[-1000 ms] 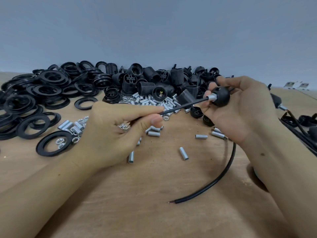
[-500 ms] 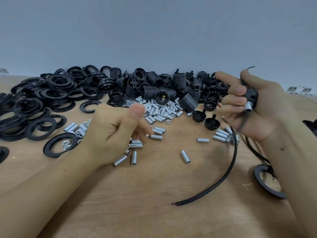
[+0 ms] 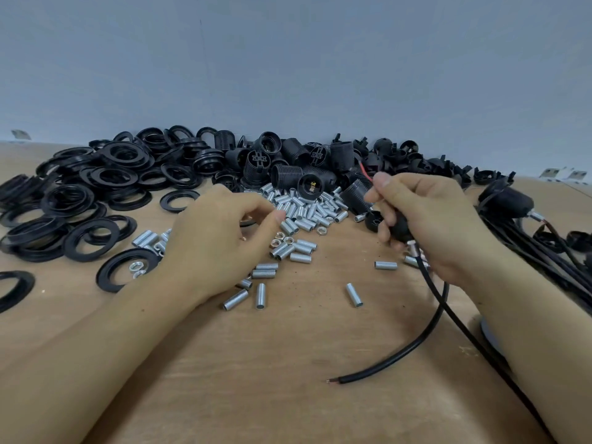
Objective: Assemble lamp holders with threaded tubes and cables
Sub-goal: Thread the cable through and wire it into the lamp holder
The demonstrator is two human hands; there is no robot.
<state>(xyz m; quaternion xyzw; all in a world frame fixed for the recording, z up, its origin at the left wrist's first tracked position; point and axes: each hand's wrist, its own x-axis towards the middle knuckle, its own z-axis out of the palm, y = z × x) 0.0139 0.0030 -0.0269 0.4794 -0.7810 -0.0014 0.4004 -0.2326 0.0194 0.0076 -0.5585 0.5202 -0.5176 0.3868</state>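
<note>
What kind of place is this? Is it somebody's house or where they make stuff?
Probably a small assembly workshop, not a home: heaps of black lamp holders, black rings and threaded metal tubes cover a wooden workbench.

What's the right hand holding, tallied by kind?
Right hand holds:
Black lamp holder cap: 1
Threaded tube, at the cap's lower end: 1
Black cable, coming out of the tube, with its red wire showing above the fingers: 1
Total: 3
</note>
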